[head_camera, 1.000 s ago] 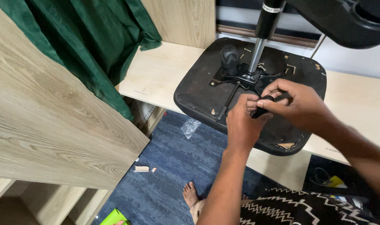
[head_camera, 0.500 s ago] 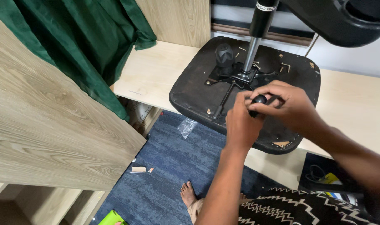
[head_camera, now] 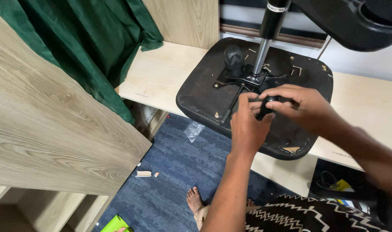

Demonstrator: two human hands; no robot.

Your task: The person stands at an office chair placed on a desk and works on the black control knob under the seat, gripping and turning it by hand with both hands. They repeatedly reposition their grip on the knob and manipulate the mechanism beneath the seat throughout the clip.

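An upturned black chair seat (head_camera: pixel 204 96) lies on a light wooden bench (head_camera: pixel 161 77), its metal mechanism and gas-lift column (head_camera: pixel 264 43) pointing up. My left hand (head_camera: pixel 247 124) and my right hand (head_camera: pixel 299 107) meet over the seat's near side, both gripping a small black lever part (head_camera: pixel 266 105) of the mechanism. A round black knob (head_camera: pixel 233 56) stands on the mechanism to the left of the column. Several screws lie scattered on the seat's underside.
A green cloth (head_camera: pixel 88 47) hangs at the left over a slanted wooden panel (head_camera: pixel 54 129). Blue carpet (head_camera: pixel 170 172) below holds a clear plastic bag (head_camera: pixel 194 130), small wooden bits and my bare foot (head_camera: pixel 195 199). The chair base (head_camera: pixel 355 21) looms at the top right.
Both hands have stayed on the black lever part, with the fingers shifting slightly around it. The view has drifted a little, so the seat sits slightly higher in the picture.
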